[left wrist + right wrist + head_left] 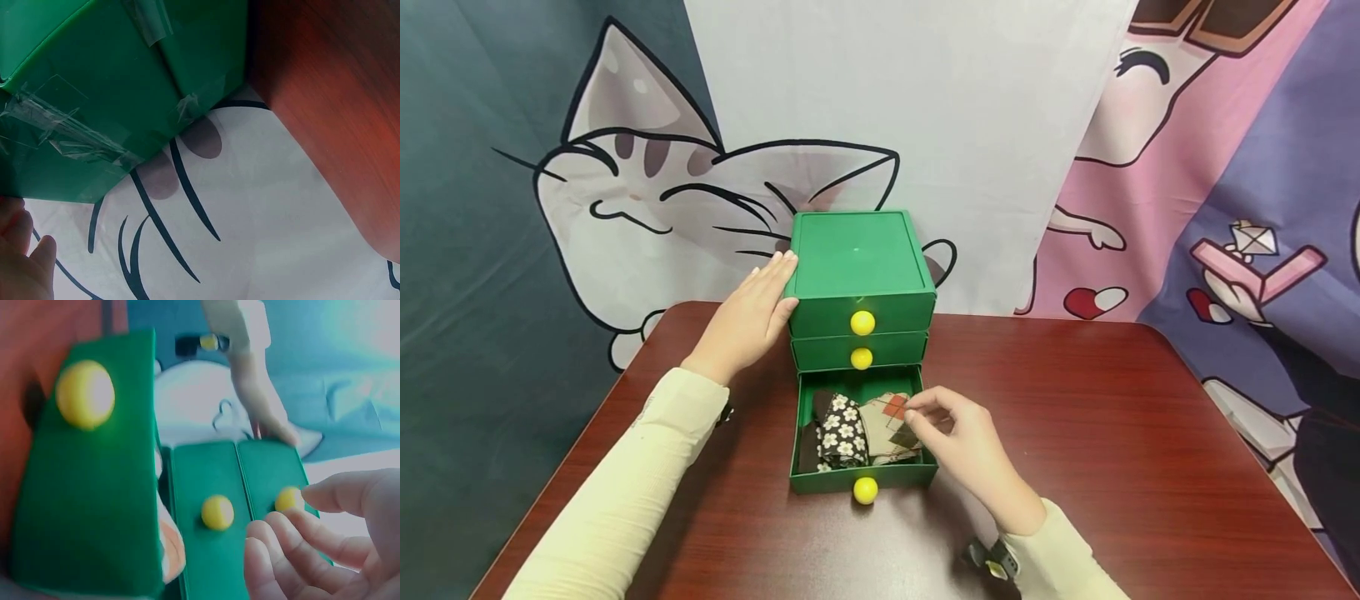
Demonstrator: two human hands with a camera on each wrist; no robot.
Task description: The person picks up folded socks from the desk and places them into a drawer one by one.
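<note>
A small green three-drawer box point(862, 254) stands on the table with its bottom drawer point(820, 483) pulled out. Inside the drawer lie a black floral bundle of fabric point(842, 429), sock-like, and a beige argyle-patterned one point(883, 429) to its right. My left hand point(748, 312) rests against the box's upper left side, fingers extended; only its fingertips point(44, 256) show in the left wrist view. Over the drawer's right side hovers my right hand point(962, 442), next to the argyle fabric. The right wrist view shows its thumb and fingers bent loosely, apart, with nothing between them.
Each drawer front carries a round yellow knob, the lowest one point(865, 491) nearest me. The upper two drawers are closed. Clear tape point(75, 125) is stuck on the box's side. Behind the reddish-brown table point(1075, 433) hangs a cartoon-printed cloth point(985, 150).
</note>
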